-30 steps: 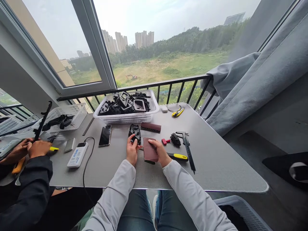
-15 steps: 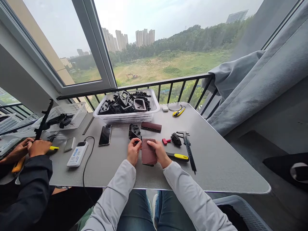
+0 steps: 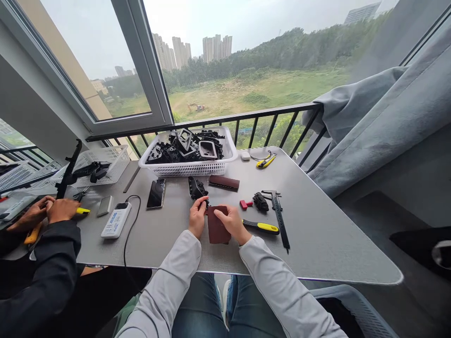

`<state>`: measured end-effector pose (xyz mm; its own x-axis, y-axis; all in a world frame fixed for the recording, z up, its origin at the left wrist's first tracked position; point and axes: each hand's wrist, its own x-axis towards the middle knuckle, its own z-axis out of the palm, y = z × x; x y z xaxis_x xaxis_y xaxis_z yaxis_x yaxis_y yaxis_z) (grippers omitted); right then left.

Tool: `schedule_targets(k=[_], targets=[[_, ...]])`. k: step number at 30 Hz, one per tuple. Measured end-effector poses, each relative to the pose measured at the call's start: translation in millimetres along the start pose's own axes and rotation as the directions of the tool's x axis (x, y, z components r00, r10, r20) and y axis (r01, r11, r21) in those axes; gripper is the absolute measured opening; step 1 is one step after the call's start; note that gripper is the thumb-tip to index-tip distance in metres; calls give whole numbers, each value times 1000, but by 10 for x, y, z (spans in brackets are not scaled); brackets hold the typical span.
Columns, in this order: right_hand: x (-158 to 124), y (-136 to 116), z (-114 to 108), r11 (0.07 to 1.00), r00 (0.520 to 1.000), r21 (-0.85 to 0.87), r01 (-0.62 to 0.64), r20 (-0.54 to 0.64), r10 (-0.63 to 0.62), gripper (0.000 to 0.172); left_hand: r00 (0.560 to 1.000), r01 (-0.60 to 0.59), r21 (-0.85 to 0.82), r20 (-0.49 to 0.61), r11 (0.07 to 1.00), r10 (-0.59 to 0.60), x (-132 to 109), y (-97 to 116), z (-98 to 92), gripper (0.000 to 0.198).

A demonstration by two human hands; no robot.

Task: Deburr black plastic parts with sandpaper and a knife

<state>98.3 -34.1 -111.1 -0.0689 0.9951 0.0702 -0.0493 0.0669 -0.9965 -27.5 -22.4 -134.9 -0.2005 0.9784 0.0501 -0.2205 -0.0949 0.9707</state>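
Note:
My right hand (image 3: 233, 222) holds a brown sheet of sandpaper (image 3: 217, 231), thumb on top, over the front part of the table. Close by on its left, my left hand (image 3: 197, 219) is closed in a pinch at the sheet's upper left edge; what sits between those fingertips is too small to make out. Just beyond my left fingers lies a black plastic part (image 3: 197, 187) with a knobbly surface. A curled piece of sandpaper (image 3: 224, 183) rests behind my hands. The yellow and black handle of a tool (image 3: 266, 227) shows right of my right hand.
A white basket (image 3: 186, 170) of black parts stands at the back. Right are a caliper (image 3: 279, 220), a red piece (image 3: 245, 204), a black bundle (image 3: 260, 202) and a yellow cutter (image 3: 267, 161). Left lie a phone (image 3: 155, 193), a power bank (image 3: 116, 220) and a co-worker's hands (image 3: 63, 210).
My left fingertips have risen slightly. The sandpaper has turned a little, and my right thumb has slid lower on it. The whole view has shifted slightly.

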Motion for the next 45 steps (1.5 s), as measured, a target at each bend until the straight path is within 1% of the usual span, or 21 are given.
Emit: schedule_targets(k=[3,6,9,13,16,20,22,25,28,34,38,41,45], targets=[[12,34,7,996,1000,-84,17,-14,-18,15,999,-43,77,18,996,42,6,-41,-17,35],[38,65,-5,992,999,-122,16,-46,-22,15,998,-59,125,22,990,56,14,-72,-27,35],[55,80,-16,993,997,-120,1,-73,-10,18,998,-62,159,25,985,58,16,-76,-33,36],[48,75,-3,996,999,-82,-32,-39,29,16,997,-77,164,38,983,72,4,-51,-31,30],[51,58,-2,997,997,-32,-67,-41,66,15,998,-61,100,38,993,58,-7,-20,-11,24],[93,34,-46,988,989,97,-119,-78,126,16,999,33,-90,25,995,-31,-7,36,21,23],[113,21,-68,974,982,166,-153,-83,169,18,996,91,-195,30,977,-87,-2,71,24,25],[121,-5,-80,943,970,255,-214,-58,236,19,983,186,-332,57,925,-177,6,129,4,32],[110,-35,-76,908,958,321,-269,-8,287,17,969,246,-414,88,877,-230,9,173,-24,41],[81,-72,-47,855,938,386,-345,112,328,28,954,299,-444,131,845,-269,3,199,-30,52],[62,-75,-18,846,929,383,-371,158,335,34,948,317,-424,155,848,-276,-1,200,-25,48],[59,-59,-17,852,922,353,-385,174,345,31,949,313,-438,163,842,-268,-3,192,-25,44],[76,-26,-41,871,919,297,-391,181,350,21,949,316,-424,149,849,-279,-8,182,-17,37]])
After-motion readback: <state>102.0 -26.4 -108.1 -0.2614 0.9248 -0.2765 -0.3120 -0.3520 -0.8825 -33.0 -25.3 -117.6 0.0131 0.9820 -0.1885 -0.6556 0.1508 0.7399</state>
